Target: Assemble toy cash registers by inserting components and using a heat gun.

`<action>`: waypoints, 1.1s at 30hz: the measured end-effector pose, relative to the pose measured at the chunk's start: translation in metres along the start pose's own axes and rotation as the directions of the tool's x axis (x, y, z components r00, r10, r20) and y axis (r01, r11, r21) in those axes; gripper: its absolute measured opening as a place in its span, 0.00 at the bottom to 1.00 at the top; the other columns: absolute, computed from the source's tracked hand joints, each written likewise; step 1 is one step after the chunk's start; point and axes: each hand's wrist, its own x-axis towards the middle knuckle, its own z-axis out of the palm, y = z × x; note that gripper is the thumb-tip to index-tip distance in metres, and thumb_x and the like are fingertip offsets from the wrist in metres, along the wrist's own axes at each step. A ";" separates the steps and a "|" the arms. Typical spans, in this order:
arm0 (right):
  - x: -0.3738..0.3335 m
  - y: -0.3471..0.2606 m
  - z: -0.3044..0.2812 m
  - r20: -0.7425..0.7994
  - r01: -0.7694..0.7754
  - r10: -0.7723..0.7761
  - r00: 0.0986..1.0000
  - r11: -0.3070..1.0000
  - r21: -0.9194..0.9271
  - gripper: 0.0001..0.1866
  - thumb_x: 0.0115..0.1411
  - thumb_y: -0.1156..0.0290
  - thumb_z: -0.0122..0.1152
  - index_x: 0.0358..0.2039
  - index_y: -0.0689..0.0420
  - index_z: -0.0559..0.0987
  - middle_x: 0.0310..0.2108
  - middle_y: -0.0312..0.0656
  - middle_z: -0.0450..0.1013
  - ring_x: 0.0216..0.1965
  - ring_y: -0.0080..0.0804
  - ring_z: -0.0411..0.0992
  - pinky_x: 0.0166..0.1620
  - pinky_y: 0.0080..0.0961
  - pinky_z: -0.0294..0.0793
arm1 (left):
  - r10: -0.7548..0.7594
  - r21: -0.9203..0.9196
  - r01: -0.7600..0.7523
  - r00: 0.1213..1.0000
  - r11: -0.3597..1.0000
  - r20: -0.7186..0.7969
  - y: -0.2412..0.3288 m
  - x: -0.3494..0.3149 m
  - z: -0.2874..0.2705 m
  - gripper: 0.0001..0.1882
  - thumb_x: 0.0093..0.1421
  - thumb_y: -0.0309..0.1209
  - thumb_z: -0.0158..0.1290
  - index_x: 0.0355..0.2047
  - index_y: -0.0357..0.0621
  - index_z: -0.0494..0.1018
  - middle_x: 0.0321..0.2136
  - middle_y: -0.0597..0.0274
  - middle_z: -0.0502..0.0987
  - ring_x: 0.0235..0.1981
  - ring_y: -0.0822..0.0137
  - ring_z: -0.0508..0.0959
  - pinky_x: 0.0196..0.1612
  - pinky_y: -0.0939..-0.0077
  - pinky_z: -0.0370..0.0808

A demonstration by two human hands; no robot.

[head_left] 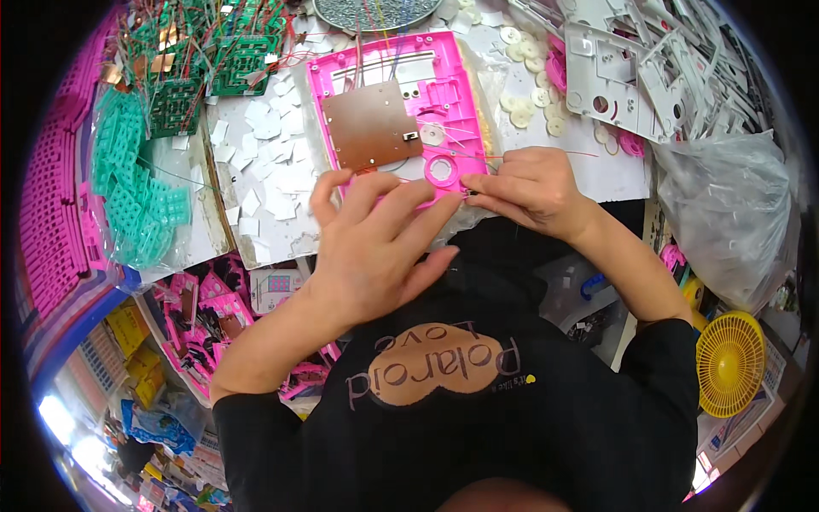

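A pink plastic housing (pixel 465 107) lies on the table in front of me, its inner side up. A brown circuit board (pixel 371 128) sits in its left part, with thin wires running off the far side. Beside the board are a white disc (pixel 432 134) and a round pink-and-white ring (pixel 442 171). My left hand (pixel 367 239) is spread over the housing's near edge, fingertips by the board and ring. At the near right corner, my right hand (pixel 533 192) pinches something small and dark, mostly hidden by the fingers. A thin red wire passes by its knuckles.
Green circuit boards with wires (pixel 243 64) and teal keypads (pixel 136 171) lie at left. White paper pieces (pixel 269 136) and cream discs (pixel 520 111) flank the housing. White plastic frames (pixel 614 81) pile at far right, above a clear bag (pixel 725 213). A metal dish (pixel 375 12) stands behind.
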 end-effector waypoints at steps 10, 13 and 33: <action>-0.002 -0.004 -0.002 0.027 -0.072 0.071 0.997 0.997 0.033 0.08 0.57 0.68 0.71 0.37 0.56 0.84 0.23 0.39 0.76 0.22 0.36 0.74 0.25 0.29 0.73 | 0.102 0.093 -0.109 0.992 0.990 0.076 -0.004 0.005 0.020 0.33 0.50 0.45 0.66 0.58 0.54 0.75 0.48 0.71 0.74 0.44 0.65 0.73 0.57 0.49 0.56; 0.004 -0.003 -0.018 0.199 -0.307 0.252 0.947 0.891 0.335 0.08 0.58 0.75 0.69 0.39 0.59 0.85 0.21 0.41 0.74 0.20 0.34 0.71 0.26 0.25 0.70 | 0.119 0.141 -0.128 0.990 0.982 0.071 -0.003 0.006 0.021 0.34 0.49 0.45 0.66 0.58 0.54 0.76 0.48 0.71 0.74 0.44 0.66 0.73 0.57 0.48 0.57; 0.140 0.018 0.009 0.098 -0.407 0.477 0.873 0.826 -0.390 0.15 0.56 0.57 0.62 0.26 0.58 0.83 0.23 0.49 0.79 0.27 0.51 0.78 0.33 0.43 0.78 | 0.091 -0.081 -0.080 0.986 0.993 0.137 -0.004 0.029 0.000 0.21 0.51 0.32 0.62 0.47 0.43 0.78 0.41 0.62 0.75 0.47 0.61 0.73 0.54 0.55 0.66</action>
